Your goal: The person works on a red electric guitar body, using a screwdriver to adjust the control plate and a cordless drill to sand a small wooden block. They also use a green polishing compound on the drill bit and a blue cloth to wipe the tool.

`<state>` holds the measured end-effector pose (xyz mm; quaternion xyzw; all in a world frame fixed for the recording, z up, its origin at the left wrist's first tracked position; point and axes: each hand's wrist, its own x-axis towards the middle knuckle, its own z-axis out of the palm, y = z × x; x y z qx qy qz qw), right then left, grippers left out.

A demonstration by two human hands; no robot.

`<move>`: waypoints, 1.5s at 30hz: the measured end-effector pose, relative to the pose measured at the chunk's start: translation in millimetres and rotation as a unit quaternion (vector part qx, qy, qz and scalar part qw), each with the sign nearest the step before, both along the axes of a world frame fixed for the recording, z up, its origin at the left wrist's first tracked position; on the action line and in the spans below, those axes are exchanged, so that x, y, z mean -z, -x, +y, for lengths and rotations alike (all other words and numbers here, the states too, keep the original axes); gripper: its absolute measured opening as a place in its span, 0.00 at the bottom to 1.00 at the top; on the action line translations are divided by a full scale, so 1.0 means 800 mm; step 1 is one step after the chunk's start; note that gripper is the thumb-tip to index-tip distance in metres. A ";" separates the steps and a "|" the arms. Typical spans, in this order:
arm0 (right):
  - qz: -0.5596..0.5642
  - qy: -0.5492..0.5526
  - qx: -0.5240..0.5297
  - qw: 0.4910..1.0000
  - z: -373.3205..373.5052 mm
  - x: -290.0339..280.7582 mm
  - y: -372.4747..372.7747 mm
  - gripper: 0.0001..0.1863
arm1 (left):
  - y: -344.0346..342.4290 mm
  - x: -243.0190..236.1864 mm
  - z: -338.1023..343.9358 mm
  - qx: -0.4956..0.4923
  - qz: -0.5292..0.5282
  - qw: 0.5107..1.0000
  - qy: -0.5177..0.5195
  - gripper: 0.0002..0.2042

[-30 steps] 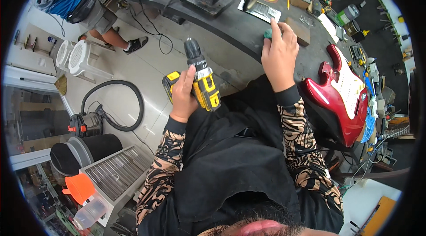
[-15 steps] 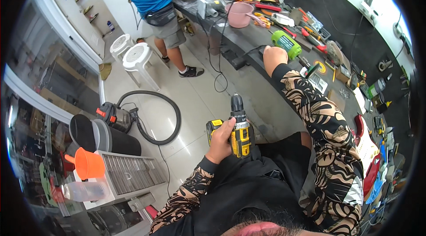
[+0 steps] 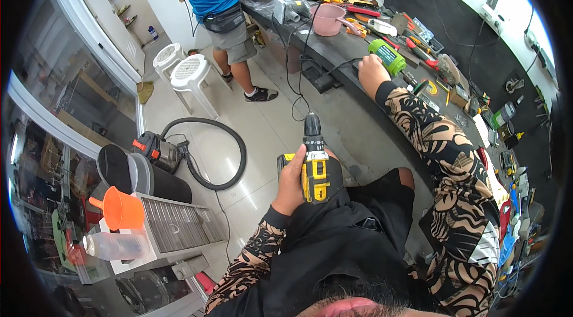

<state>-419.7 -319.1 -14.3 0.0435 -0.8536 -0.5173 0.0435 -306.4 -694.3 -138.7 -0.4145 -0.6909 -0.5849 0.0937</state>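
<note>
A yellow-and-black cordless drill [image 3: 314,168] is in my left hand [image 3: 290,184], its chuck pointing away from me above my lap. My left fingers wrap round its body. Over the bench edge, my right hand [image 3: 373,75] is closed beside a green cylindrical power tool [image 3: 387,57] with a metal shaft. The back of the hand hides its fingertips, so what they grip is not visible. A black cable runs leftward from near that hand. Just beyond lies a pink plastic dipper [image 3: 327,20].
Hand tools and parts crowd the dark workbench [image 3: 334,60]. Another person [image 3: 222,25] stands at its far end. White plastic stools [image 3: 192,72], a vacuum cleaner [image 3: 156,151] with a looped hose, and a drawer unit [image 3: 182,221] bearing an orange dipper [image 3: 123,208] stand at left.
My right hand has shifted slightly forward beside the green tool. The drill has moved a little left and toward me, still in my left hand. The whole view has turned slightly.
</note>
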 end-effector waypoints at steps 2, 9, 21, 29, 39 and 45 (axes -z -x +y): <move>0.056 0.010 0.030 0.998 -0.017 0.001 0.003 0.12 | 0.001 -0.011 -0.016 0.029 -0.042 0.998 0.038 0.57; 0.119 0.059 0.009 0.991 -0.002 0.029 0.019 0.10 | 0.005 -0.035 -0.047 0.028 -0.323 0.932 -0.162 0.34; 0.137 0.591 -0.115 0.787 -0.150 0.035 -0.212 0.13 | 0.037 -0.069 -0.076 0.220 -0.416 0.795 -0.384 0.34; -0.080 0.851 0.200 0.479 -0.070 0.074 -0.587 0.28 | 0.018 -0.018 -0.036 0.226 -0.471 0.837 -0.160 0.37; 0.525 0.228 0.589 0.571 0.258 0.008 -1.023 0.24 | -0.032 -0.074 0.122 0.406 -0.467 0.777 -0.114 0.42; 0.450 0.309 0.599 0.586 0.333 0.083 -1.035 0.26 | -0.070 -0.104 0.131 0.394 -0.539 0.734 -0.126 0.42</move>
